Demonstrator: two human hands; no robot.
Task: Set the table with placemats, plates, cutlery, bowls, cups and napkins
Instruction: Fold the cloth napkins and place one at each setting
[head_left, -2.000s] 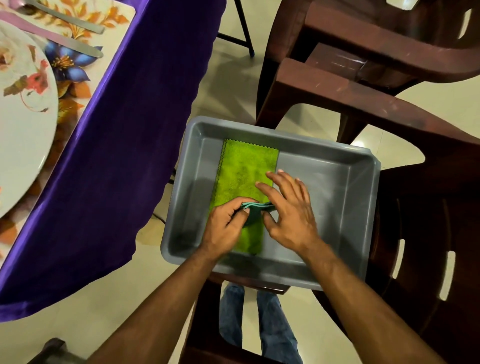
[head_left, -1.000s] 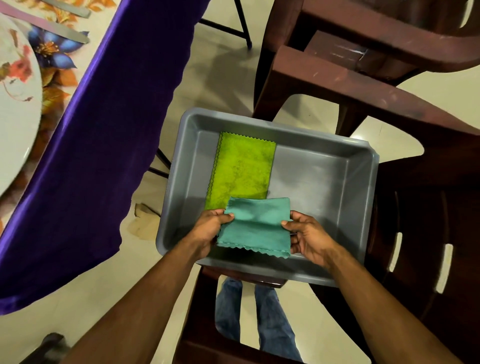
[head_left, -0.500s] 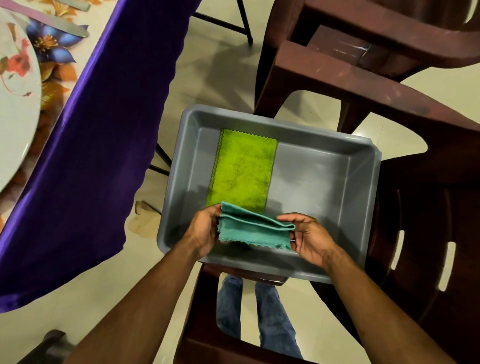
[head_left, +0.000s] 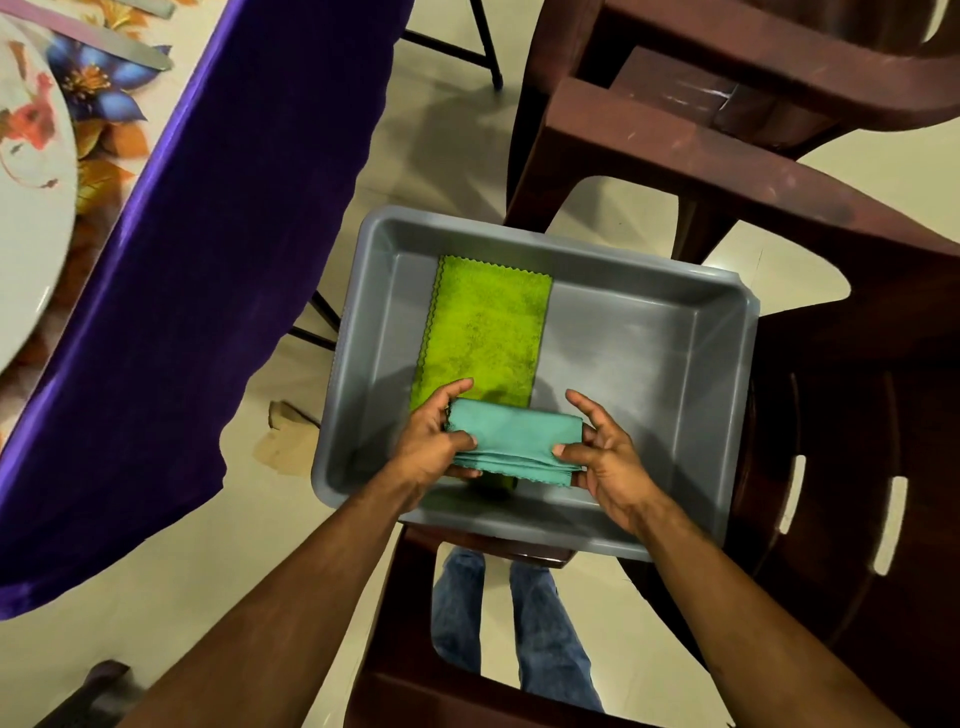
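The desk, draped in a deep purple cloth, fills the left of the view; at its far left edge lie a floral placemat, a white flower-printed plate and a strip of metal cutlery. Dark brown plastic chairs stand on the right, and one of them carries a grey rectangular plastic tub.

Inside the tub, a lime-green fringed cloth napkin lies flat along the left wall. Over the tub's near edge, a teal cloth napkin is now a compact folded pad; a second ago it was spread open between the hands, and half a second ago only half doubled. The left hand grips its left end, thumb on top. The right hand pinches its right end with the thumb, fingers splayed loosely above.

The fold looks finished, so carrying this napkin to the place setting seems next.
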